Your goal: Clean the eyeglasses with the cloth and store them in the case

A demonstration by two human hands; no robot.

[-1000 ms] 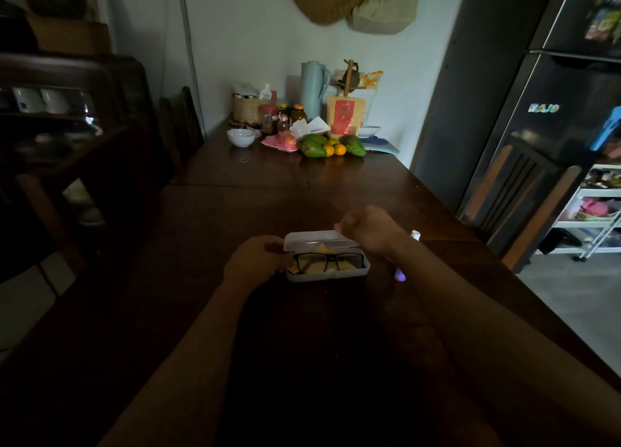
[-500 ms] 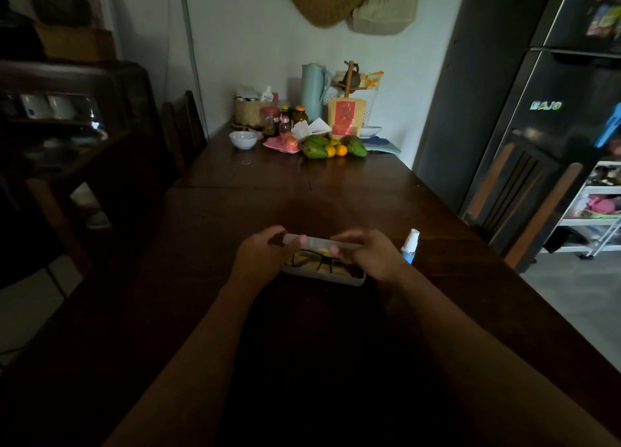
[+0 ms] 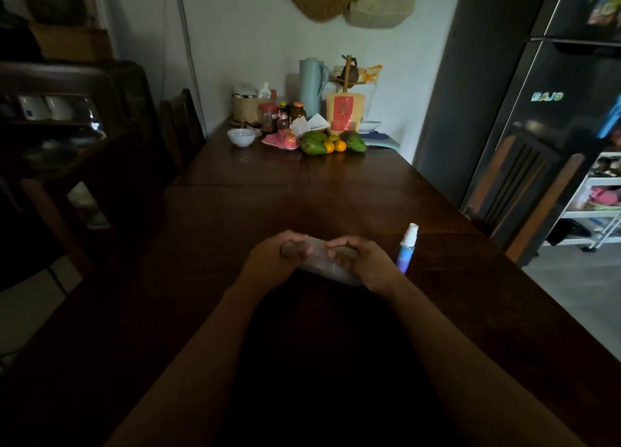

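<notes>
A pale translucent eyeglass case (image 3: 319, 261) lies closed on the dark wooden table (image 3: 302, 204) in front of me. My left hand (image 3: 274, 261) grips its left end, fingers curled over the lid. My right hand (image 3: 361, 261) presses on its right half, fingers on top of the lid. The eyeglasses and the cloth are hidden inside the case. A small blue spray bottle (image 3: 407, 250) with a white cap stands just right of my right hand.
At the table's far end stand a white bowl (image 3: 241, 137), jars, a pale blue jug (image 3: 312, 86), green fruits and oranges (image 3: 331, 144). A chair (image 3: 524, 191) and a dark fridge (image 3: 554, 93) are on the right; another chair (image 3: 181, 127) is on the left.
The case lid came down over the black eyeglasses and now lies shut. Both hands moved onto the lid.
</notes>
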